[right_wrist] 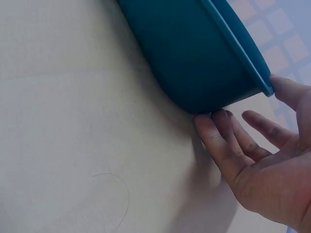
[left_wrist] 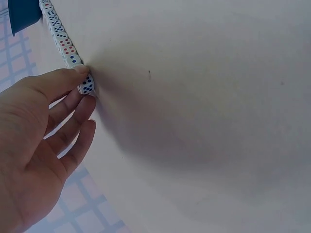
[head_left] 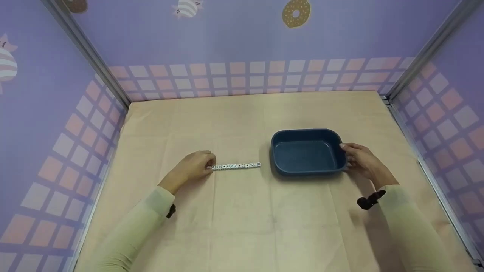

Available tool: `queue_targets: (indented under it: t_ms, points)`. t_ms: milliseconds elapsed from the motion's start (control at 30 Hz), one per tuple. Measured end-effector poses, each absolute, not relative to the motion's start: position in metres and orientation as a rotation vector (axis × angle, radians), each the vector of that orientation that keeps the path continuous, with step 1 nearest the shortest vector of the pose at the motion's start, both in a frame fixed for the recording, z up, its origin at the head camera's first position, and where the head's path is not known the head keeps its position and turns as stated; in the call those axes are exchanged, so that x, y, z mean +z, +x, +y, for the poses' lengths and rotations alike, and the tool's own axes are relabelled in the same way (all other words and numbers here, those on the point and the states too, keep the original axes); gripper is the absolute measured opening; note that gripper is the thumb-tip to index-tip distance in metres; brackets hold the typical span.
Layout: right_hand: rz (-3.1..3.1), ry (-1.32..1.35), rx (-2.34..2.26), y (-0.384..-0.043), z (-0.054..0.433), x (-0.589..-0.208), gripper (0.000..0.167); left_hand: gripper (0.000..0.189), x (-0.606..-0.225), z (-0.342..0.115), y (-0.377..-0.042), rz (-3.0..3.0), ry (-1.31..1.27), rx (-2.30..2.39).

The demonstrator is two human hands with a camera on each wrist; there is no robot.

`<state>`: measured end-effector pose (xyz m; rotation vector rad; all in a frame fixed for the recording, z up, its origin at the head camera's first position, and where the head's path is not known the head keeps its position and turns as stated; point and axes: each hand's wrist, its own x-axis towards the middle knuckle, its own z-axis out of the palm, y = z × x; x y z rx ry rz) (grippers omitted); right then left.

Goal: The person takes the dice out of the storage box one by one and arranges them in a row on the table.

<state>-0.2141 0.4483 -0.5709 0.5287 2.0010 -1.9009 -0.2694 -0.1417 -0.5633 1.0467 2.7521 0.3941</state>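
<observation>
A row of white dice lies in a straight line on the cloth, with blue and red pips showing in the left wrist view. My left hand pinches the die at the row's left end between thumb and fingers. To the right stands a deep blue rectangular dish with rounded corners and nothing inside. My right hand holds its right side, the thumb on the rim and fingertips at the lower edge of the outer wall. A short gap separates the dice row from the dish.
A beige cloth with fold creases covers the table. Purple panels with pink and white squares enclose it at the back, left and right, with metal posts at the corners. A dark device is strapped at the right wrist.
</observation>
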Motion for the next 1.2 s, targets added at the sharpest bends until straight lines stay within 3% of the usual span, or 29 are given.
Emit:
queue_targets:
  t_ms: [733,1033,1200]
  points:
    - [2.024,0.498,-1.868,-0.212,0.446,-0.580,0.061,0.019,-0.577,-0.148,-0.267,2.691,0.957,0.619]
    - [1.999,0.417,-1.884,-0.210,0.456,-0.573,0.059,0.034,-0.577,-0.144,-0.266,2.628,0.864,0.742]
    - [2.080,0.352,-1.797,-0.208,0.461,-0.567,0.067,0.045,-0.572,-0.137,-0.274,2.680,0.921,0.742]
